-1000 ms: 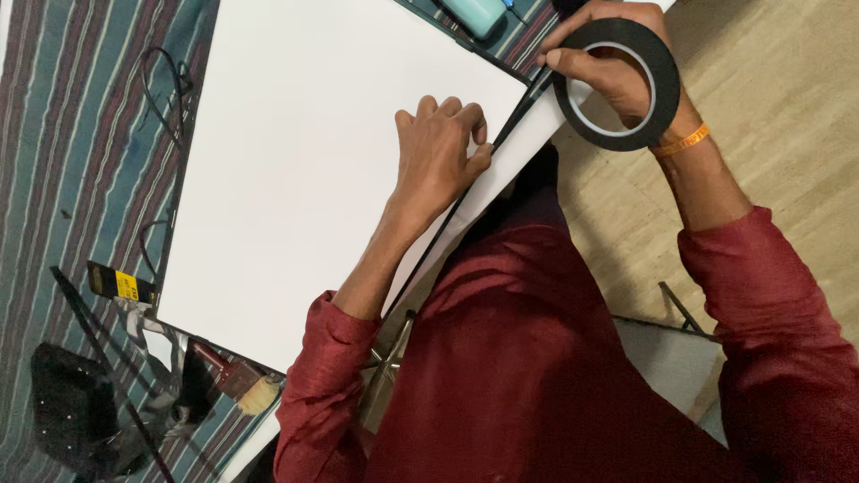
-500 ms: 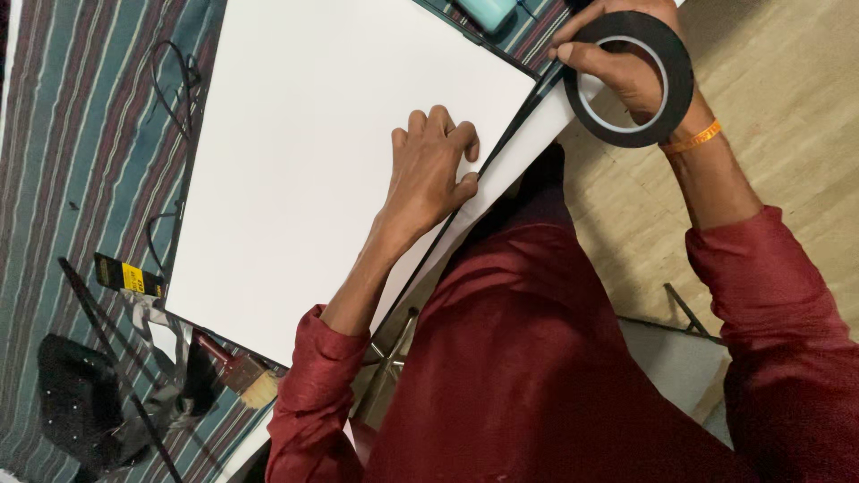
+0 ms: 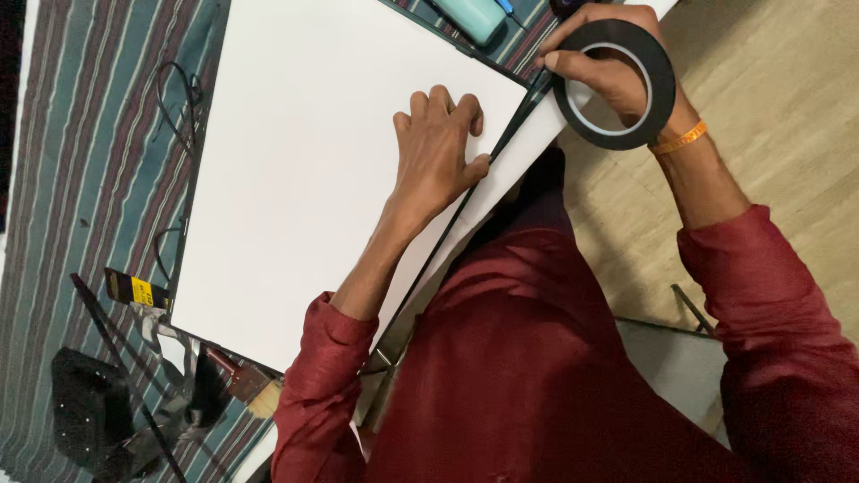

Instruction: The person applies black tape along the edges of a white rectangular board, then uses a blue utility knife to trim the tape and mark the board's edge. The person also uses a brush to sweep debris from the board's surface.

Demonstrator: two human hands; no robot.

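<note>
A large white panel (image 3: 304, 170) with a thin black edge lies flat on a striped cloth. My left hand (image 3: 438, 148) rests palm down on the panel near its right edge, fingers curled at the rim. My right hand (image 3: 613, 67) grips a roll of black tape (image 3: 616, 85) just past the panel's upper right corner, fingers through the roll's hole. A strip of black tape runs along the panel's right edge (image 3: 519, 116) from the roll. An orange band (image 3: 678, 140) circles my right wrist.
The striped cloth (image 3: 80, 161) covers the table on the left. Black cables (image 3: 179, 98) lie by the panel's left side. A teal case (image 3: 472, 18) sits at the top. A yellow-black small tool (image 3: 134, 288), a black lump (image 3: 85, 411) and brushes (image 3: 237, 380) lie lower left. Wooden floor (image 3: 778, 107) is right.
The view has shifted slightly; my right hand with the tape roll sits a little higher and nearer the panel's corner. My left hand stays pressed on the panel.
</note>
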